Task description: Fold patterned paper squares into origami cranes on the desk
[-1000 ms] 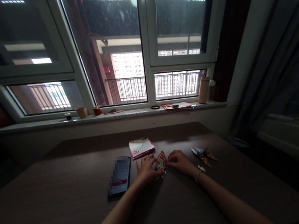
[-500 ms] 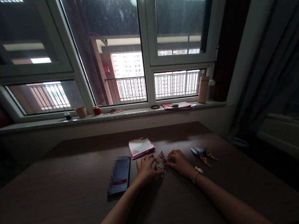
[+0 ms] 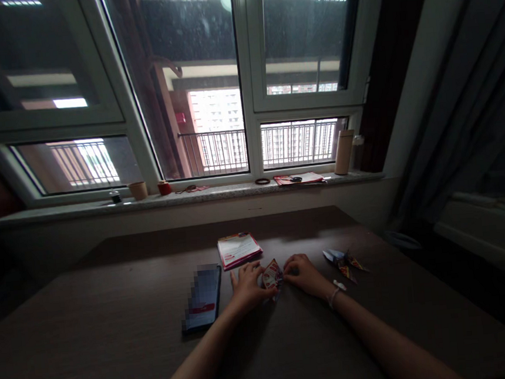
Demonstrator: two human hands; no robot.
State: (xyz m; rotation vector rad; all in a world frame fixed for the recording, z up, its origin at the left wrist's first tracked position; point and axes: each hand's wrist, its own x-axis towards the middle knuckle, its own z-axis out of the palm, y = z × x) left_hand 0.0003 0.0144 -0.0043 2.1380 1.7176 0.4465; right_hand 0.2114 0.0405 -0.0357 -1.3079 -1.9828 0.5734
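Paper [image 3: 271,276] was held between half-spread left hand [image 3: 247,285] and pinching right hand [image 3: 304,272]; uneven tugging risked tearing.

Folded paper [image 3: 270,275], red-and-white print, pointed top, flanked by hands [image 3: 247,288].

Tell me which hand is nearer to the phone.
Left. The left hand is just right of the phone, with a small gap; the right hand is farther right, beyond the folded paper.
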